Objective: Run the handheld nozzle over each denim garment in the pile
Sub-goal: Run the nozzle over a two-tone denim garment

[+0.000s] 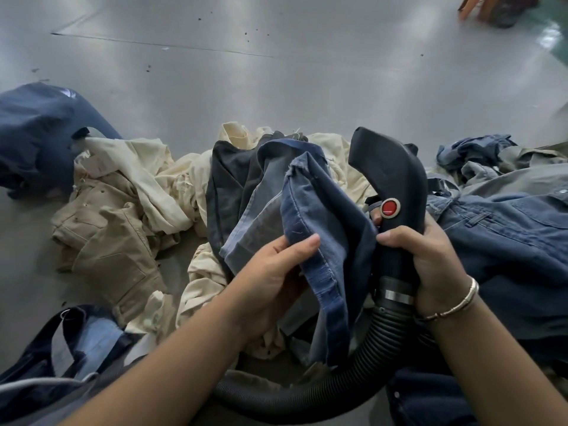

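Observation:
A black handheld nozzle [388, 176] with a red button stands upright at centre right, its ribbed black hose [353, 376] curling down and left. My right hand [430, 265] grips its handle just below the button. My left hand [273, 278] pinches a blue denim garment [319, 210] by its hemmed edge, thumb on top, holding it up right beside the nozzle. The garment's folds touch the nozzle's left side. The nozzle's mouth points away, toward the pile.
Cream and tan garments [123, 216] lie heaped left of centre on a grey table [276, 72]. Dark blue cloth [33, 133] sits at far left, more denim [507, 241] at right and at bottom left [76, 342]. A wooden object [491, 7] stands at top right.

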Motion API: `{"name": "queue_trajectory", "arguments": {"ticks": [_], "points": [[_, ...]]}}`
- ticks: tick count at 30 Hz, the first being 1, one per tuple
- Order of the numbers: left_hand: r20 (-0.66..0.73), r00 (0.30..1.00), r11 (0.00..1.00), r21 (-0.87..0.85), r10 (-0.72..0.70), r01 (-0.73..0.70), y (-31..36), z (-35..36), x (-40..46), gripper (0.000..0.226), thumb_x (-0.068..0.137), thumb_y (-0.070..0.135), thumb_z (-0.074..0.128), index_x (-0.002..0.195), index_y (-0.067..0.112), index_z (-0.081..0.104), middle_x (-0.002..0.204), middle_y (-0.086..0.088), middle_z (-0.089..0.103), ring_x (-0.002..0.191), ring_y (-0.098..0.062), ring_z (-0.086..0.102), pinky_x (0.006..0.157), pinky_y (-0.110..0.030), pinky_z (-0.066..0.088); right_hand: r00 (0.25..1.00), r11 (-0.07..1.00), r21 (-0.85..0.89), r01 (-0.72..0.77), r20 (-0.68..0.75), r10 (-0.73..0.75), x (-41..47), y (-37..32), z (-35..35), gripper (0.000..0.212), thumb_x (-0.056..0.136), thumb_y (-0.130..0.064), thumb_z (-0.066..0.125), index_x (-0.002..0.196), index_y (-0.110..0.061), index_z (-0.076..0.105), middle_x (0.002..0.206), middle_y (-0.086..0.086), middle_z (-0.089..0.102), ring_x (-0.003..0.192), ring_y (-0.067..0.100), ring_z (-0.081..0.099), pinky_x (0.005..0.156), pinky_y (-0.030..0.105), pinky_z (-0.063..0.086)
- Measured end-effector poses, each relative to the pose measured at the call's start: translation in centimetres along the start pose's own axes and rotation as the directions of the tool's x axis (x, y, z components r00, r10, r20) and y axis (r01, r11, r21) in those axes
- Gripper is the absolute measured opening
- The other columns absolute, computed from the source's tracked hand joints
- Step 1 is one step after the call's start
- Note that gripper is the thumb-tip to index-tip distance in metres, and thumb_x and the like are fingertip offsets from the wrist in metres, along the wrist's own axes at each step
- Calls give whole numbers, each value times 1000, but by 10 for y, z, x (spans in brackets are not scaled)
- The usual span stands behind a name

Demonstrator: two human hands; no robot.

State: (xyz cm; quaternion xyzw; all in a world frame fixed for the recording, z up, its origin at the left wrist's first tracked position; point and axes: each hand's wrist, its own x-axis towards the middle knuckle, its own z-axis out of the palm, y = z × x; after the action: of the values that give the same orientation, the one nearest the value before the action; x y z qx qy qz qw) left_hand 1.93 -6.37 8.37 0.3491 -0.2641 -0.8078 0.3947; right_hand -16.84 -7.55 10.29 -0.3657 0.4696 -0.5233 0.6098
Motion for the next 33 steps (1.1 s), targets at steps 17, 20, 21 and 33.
{"name": "queue_trajectory", "arguments": {"ticks": [17,20,21,33], "points": [[-105,993,911,-401,58,-96,25,-28,17,44,94,36,39,120,10,64,128,-11,63,120,-26,58,104,-44,39,983,932,-323,165,134,-128,-41,-13,-30,40,54,10,62,88,-11,58,65,6,62,53,18,59,51,25,52],[-132,988,913,-391,74,-121,27,-33,25,46,99,36,34,123,9,61,129,-12,62,122,-27,57,107,-46,36,946,847,-483,224,317,-69,-60,-2,-21,59,53,10,63,101,-24,59,77,-7,69,66,-1,62,62,13,49],[-129,988,913,-389,80,-125,27,-34,26,46,99,36,33,122,9,61,127,-13,63,120,-28,58,105,-46,38,940,815,-537,219,339,-29,-63,4,-19,64,54,6,63,110,-24,57,82,-8,70,69,0,63,63,14,50],[160,981,981,-176,113,-85,8,-34,29,51,77,11,43,121,22,67,119,-2,67,104,-18,65,87,-31,53,953,773,-613,163,301,38,-65,20,-15,69,52,-17,62,112,-48,54,87,-3,68,71,13,66,57,25,54]]}}
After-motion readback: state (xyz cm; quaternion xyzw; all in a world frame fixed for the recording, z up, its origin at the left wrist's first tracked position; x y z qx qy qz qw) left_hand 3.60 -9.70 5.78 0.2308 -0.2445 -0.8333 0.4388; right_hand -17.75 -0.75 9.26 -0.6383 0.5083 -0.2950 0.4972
